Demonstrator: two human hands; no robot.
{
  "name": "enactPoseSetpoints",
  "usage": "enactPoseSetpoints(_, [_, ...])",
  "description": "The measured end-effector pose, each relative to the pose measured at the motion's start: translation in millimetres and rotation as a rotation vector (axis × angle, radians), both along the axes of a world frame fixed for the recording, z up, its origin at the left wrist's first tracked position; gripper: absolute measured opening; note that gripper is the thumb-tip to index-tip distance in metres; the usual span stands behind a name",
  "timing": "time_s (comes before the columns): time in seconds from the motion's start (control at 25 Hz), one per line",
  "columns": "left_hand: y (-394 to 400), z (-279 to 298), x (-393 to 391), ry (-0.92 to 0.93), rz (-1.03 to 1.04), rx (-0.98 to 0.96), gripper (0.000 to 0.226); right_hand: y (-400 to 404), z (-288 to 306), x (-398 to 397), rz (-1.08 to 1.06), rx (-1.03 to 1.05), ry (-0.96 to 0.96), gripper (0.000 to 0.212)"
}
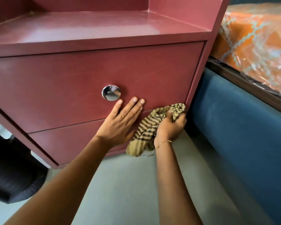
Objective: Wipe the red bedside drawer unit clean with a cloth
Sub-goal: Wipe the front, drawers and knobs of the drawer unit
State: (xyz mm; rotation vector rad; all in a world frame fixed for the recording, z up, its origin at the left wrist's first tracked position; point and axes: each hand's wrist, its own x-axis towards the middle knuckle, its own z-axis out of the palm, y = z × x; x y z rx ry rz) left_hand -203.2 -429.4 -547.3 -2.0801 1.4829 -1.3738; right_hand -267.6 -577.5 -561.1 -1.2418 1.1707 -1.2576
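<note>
The red bedside drawer unit (88, 70) fills the upper left of the view, standing on a grey floor (128, 192) with its upper drawer front (55, 88) facing the camera and a narrower lower drawer front (68, 142) beneath it. A round chrome knob (111, 92) sits near the middle of the upper front.

The left hand (120, 124) lies flat against the unit, fingers spread and straight, gripping nothing; its fingertips rest on the upper front just at 5 o'clock from the knob, while the palm spans the seam down onto the lower front. A gold ring (122, 115) shows on one finger.

The right hand (169, 127) sits at 3 o'clock from the left one, fingers closed around a bunched cloth (150, 127), striped tan and dark brown. The cloth presses against the lower right corner of the upper front, and its loose end hangs down toward the floor. A thin gold bracelet (163, 143) circles the right wrist.

At 3 o'clock from the unit stands a blue padded bed side (242, 127), and above it a mattress (256, 46) in clear plastic wrap with an orange pattern.
</note>
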Motion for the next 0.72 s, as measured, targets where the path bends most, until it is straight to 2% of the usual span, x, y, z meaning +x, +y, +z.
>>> enactPoseSetpoints(0.12, [-0.7,-1.1,-0.5,-0.015,0.030,0.012,0.081,-13.4,-28.2,-10.2,0.023,0.246,-0.012,0.011])
enactPoseSetpoints(0.2, [-0.4,-0.6,-1.2,-0.054,0.060,0.036,0.085,-20.8,-32.6,-18.7,0.089,0.321,0.007,0.006])
enactPoseSetpoints(0.28, [1.4,-1.3,-1.0,-0.076,0.077,0.038,0.086,-25.3,-18.4,-20.2,0.103,0.261,-0.010,0.007])
enactPoseSetpoints(0.32, [0.6,-2.9,0.1,-0.085,0.074,0.031,0.085,-24.8,-7.7,-19.5,0.108,0.159,-0.008,0.002])
enactPoseSetpoints(0.44, [-3.0,-7.3,0.7,-0.092,0.071,-0.001,0.082,-8.7,1.8,-15.0,0.037,-0.112,0.141,0.015])
enactPoseSetpoints(0.52, [-4.9,-11.2,0.3,-0.103,0.084,-0.020,0.081,-5.2,-21.4,-18.5,0.087,-0.077,0.219,0.018])
enactPoseSetpoints(0.64, [-5.7,-10.6,1.2,-0.103,0.076,-0.037,0.082,-20.7,-56.1,-39.4,0.319,0.039,0.472,0.022])
enactPoseSetpoints(0.72, [-5.6,-12.5,1.6,-0.103,0.063,-0.051,0.082,-30.8,-52.0,-48.9,0.240,-0.111,0.461,0.018])
